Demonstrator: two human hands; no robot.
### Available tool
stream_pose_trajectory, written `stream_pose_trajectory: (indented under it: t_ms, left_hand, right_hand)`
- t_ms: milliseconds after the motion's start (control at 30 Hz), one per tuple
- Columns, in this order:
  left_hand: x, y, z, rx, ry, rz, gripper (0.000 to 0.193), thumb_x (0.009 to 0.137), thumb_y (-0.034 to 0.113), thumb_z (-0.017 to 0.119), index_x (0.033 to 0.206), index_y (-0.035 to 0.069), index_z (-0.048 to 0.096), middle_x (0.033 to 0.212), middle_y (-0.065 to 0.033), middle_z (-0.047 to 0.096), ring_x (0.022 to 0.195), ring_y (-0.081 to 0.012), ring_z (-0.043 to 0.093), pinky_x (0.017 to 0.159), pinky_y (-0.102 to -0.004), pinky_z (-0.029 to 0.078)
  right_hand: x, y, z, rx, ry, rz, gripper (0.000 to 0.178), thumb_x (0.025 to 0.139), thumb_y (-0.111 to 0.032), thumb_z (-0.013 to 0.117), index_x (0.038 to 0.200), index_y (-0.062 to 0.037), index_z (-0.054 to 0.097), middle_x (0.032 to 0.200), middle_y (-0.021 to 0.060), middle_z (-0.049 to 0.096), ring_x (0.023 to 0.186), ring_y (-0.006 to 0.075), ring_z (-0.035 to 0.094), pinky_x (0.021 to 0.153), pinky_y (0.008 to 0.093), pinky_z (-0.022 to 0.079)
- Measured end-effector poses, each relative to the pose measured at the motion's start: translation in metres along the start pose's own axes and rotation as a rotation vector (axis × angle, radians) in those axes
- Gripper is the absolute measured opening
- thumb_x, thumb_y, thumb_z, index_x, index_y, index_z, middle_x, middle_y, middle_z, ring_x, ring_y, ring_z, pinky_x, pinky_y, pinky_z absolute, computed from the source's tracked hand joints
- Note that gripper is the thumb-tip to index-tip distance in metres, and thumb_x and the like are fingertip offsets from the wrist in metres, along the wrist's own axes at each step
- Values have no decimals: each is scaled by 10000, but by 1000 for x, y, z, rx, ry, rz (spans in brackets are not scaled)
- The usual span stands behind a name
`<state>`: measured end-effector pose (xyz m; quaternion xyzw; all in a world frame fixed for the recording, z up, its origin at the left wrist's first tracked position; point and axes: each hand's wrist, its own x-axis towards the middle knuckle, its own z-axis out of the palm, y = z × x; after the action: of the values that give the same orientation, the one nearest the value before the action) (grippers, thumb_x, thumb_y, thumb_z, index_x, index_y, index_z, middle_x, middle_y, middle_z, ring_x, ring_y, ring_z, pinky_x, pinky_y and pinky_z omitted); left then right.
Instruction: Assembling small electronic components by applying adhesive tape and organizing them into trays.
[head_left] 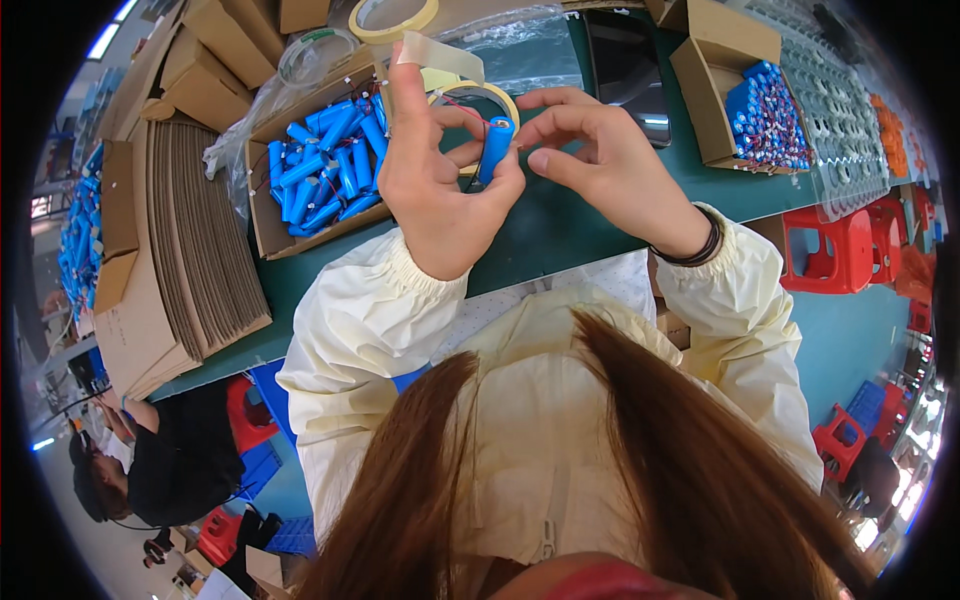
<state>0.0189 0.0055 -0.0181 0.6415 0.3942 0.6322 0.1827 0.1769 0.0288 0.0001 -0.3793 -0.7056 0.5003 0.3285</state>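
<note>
Upright between the thumb and fingers of my left hand (pixel 440 205) is a blue cylindrical battery (pixel 494 152), with a thin red wire at its top end. The raised index finger of that hand carries a strip of masking tape (pixel 446 58) stuck to its tip. My right hand (pixel 632 165) is at the battery's right side, its fingers curled in toward the thumb close to the top end. Whatever is between those fingertips is too small to make out. Behind the battery lies a masking tape roll (pixel 508 103), partly hidden by my hands.
A cardboard box (pixel 262 225) of blue batteries stands left of my hands, beside stacked cardboard sheets (pixel 205 240). Farther back are another tape roll (pixel 385 32) and a dark flat device (pixel 625 65). At right, a box (pixel 705 120) of wired batteries adjoins clear plastic trays (pixel 840 120).
</note>
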Motion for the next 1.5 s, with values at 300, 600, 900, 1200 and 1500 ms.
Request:
stream_pose_trajectory:
  t_ms: [300,600,900,1200,1500]
  left_hand:
    - [5,6,-5,-152,-35,-49,940,588,-158,617,1391,-16,150,1423,-165,207,883,-172,514,659,-260,543]
    - [7,7,-6,-492,-5,-273,958,653,-138,633,1418,52,87,1459,-162,126,1029,-181,453,720,-294,536]
    - [4,9,-6,-621,46,-346,949,657,-135,635,1417,52,99,1453,-157,145,1030,-181,445,711,-293,537]
    - [32,-30,14,-739,-148,730,1025,689,-182,578,1421,104,-81,1389,-180,293,883,-166,539,669,-229,490]
    - [23,-20,10,-736,-172,511,1040,684,-183,582,1417,113,-94,1396,-173,264,910,-178,528,679,-233,494]
  right_hand:
    - [-7,0,3,504,94,180,386,792,-176,615,1110,22,525,1171,65,496,848,90,520,714,230,424]
    - [-15,4,19,480,224,-13,217,748,-24,664,948,18,590,1137,84,498,879,108,508,747,246,436]
    - [-11,6,27,342,325,-199,106,765,-12,645,851,29,597,1163,116,468,892,117,511,744,245,433]
    - [-20,-16,3,429,113,-221,121,816,-105,574,775,5,544,1153,116,470,984,131,463,760,257,427]
    - [-24,-52,-36,10,-146,-96,188,754,-215,551,699,-42,502,1277,231,412,1212,240,331,998,359,209]
